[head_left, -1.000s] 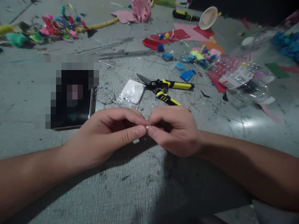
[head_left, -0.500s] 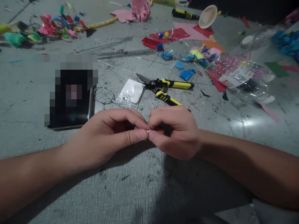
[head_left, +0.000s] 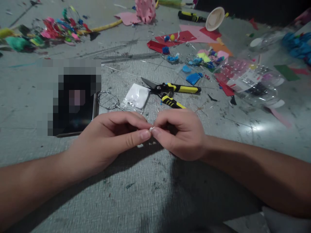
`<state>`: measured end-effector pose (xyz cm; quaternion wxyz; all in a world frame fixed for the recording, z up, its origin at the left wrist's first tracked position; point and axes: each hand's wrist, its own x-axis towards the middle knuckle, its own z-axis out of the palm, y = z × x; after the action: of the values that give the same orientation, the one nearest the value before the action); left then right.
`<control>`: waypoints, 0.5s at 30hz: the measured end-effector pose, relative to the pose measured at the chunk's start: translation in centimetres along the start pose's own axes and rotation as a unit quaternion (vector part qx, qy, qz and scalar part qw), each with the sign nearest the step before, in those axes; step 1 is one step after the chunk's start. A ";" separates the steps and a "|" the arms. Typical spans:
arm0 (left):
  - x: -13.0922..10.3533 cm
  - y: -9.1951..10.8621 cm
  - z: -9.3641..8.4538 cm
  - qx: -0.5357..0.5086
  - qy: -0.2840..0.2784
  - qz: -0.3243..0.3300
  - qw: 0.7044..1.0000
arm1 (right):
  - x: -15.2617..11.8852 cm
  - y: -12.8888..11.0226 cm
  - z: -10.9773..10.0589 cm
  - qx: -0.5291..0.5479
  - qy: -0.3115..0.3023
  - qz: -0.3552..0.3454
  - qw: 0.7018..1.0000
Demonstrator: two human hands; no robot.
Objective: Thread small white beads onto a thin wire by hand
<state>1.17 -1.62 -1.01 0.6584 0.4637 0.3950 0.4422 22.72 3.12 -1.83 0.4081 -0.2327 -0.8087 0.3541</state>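
Observation:
Between the fingertips of both hands is a small white piece point(head_left: 151, 128). My left hand point(head_left: 109, 134) pinches it from the left with thumb and forefinger. From the right, the thumb and bent forefinger of my right hand point(head_left: 181, 134) close on the same piece, and the hands nearly touch. Just beyond them lie a clear bag with white material point(head_left: 136, 96) and black-and-yellow shears point(head_left: 167, 89) with their handles spread. A loop of twisted wire point(head_left: 108, 100) rests beside the bag.
A dark-screened device point(head_left: 75, 110), partly blurred out, is at left. Farther back are a yellow stem with colourful bits point(head_left: 104, 26), red paper point(head_left: 179, 38), a paper cup point(head_left: 215, 18) and a black-and-yellow tool point(head_left: 190, 16). Clear plastic packaging point(head_left: 255, 81) lies at right.
Both hands have shifted slightly up and left with the white piece between them. More of the white piece shows above the right thumb.

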 end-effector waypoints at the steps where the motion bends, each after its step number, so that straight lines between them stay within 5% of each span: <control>1: 0.0 0.0 0.0 -0.002 0.001 0.001 1.000 | 0.0 0.0 0.0 0.004 -0.001 -0.003 1.000; 9: 0.5 1.0 0.4 0.045 -0.025 -0.006 0.999 | -0.2 -0.1 -0.4 0.050 -0.059 -0.051 0.996; 15: 0.3 0.6 0.2 0.011 -0.028 -0.001 1.000 | -0.1 -0.2 -0.7 0.054 -0.058 -0.024 0.997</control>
<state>1.28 -1.31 -0.41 0.6645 0.4826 0.3820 0.4238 23.32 3.21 -1.42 0.3810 -0.1702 -0.8159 0.4001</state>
